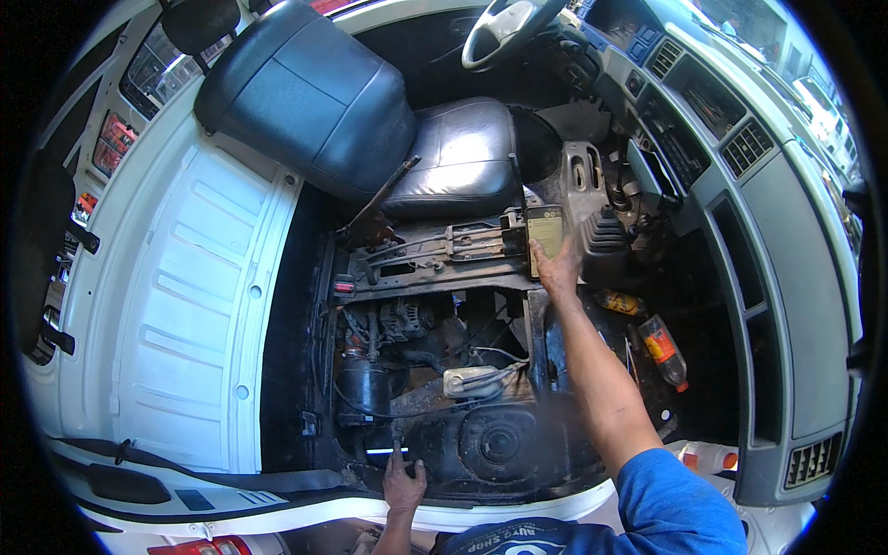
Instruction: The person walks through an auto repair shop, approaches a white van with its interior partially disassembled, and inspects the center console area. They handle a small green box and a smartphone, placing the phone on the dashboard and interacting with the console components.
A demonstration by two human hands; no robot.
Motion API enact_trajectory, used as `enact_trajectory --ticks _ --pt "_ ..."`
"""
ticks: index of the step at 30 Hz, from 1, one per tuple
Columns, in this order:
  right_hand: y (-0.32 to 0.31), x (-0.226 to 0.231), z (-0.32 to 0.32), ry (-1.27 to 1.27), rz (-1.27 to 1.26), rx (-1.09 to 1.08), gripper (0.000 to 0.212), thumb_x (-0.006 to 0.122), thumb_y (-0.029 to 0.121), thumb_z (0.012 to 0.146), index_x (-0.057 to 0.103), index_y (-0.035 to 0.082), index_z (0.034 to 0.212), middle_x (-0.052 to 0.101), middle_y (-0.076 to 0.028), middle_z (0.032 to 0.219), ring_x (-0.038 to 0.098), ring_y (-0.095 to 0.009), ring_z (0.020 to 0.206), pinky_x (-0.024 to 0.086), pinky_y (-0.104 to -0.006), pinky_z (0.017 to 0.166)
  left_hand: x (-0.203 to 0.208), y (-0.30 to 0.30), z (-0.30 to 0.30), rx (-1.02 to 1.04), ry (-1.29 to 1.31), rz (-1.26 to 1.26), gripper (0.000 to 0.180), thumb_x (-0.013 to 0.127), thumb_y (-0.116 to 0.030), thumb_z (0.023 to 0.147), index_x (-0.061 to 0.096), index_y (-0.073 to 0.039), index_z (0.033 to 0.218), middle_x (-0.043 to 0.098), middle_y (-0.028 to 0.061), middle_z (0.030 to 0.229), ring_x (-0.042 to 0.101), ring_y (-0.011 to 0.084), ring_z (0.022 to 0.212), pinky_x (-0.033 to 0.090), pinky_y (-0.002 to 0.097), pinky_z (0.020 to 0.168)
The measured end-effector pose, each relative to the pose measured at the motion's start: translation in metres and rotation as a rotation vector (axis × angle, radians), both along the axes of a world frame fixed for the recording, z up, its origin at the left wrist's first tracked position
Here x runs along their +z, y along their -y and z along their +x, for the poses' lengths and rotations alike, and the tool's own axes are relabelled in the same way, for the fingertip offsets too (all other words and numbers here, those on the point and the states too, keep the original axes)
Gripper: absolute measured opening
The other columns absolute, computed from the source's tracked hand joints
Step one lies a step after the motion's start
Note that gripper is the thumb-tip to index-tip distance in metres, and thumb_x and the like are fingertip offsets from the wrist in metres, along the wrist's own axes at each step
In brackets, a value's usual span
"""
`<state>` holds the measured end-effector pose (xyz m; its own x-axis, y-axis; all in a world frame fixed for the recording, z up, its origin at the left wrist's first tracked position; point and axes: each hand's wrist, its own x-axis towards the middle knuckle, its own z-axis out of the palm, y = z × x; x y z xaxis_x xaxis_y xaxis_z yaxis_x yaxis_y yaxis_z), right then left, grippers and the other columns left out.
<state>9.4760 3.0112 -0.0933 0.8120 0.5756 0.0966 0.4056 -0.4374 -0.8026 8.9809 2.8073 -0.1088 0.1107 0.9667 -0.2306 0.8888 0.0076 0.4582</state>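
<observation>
My right hand (558,270) holds a flat, phone-like device (547,231) with a dark frame and a yellow-green face. The thumb lies over its lower part. That device is beside the gear lever boot (606,231), at the end of the metal seat frame (444,248). Low in the picture, my left hand (404,479) has its fingers apart and holds nothing. Its fingertips reach the near edge of the open engine bay, just below a thin bright white strip (388,451). Whether they touch the metal there I cannot tell.
Inside the bay are a black cylindrical part (363,388), a pale plastic reservoir (470,381) and hoses. Plastic bottles (663,351) lie on the floor to the right. Beyond are a black seat (453,157), a steering wheel (504,37) and the grey dashboard (805,268).
</observation>
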Motion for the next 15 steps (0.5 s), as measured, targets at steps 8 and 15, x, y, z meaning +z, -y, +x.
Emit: enact_trajectory --ticks 8,15 --pt "-0.006 -0.001 0.010 0.051 0.023 0.022 0.080 0.070 0.052 0.090 0.047 -0.008 0.137 0.055 -0.032 0.134 0.050 -0.049 0.127 0.040 -0.0542 0.108 0.000 -0.002 0.006 0.032 -0.047 -0.037 0.075 0.067 -0.032 0.092 0.038 -0.002 0.154 0.065 0.0244 0.123 0.065 0.0403 0.111 0.050 0.0488 0.099" --pt "0.010 -0.017 0.004 0.103 0.101 -0.042 0.064 0.064 0.039 0.097 0.045 -0.008 0.137 0.056 -0.033 0.132 0.051 -0.049 0.127 0.040 -0.0531 0.108 0.004 -0.002 0.007 0.006 0.003 -0.017 0.073 0.065 -0.032 0.093 0.038 0.001 0.153 0.069 0.0235 0.115 0.062 0.0429 0.116 0.048 0.0490 0.103"
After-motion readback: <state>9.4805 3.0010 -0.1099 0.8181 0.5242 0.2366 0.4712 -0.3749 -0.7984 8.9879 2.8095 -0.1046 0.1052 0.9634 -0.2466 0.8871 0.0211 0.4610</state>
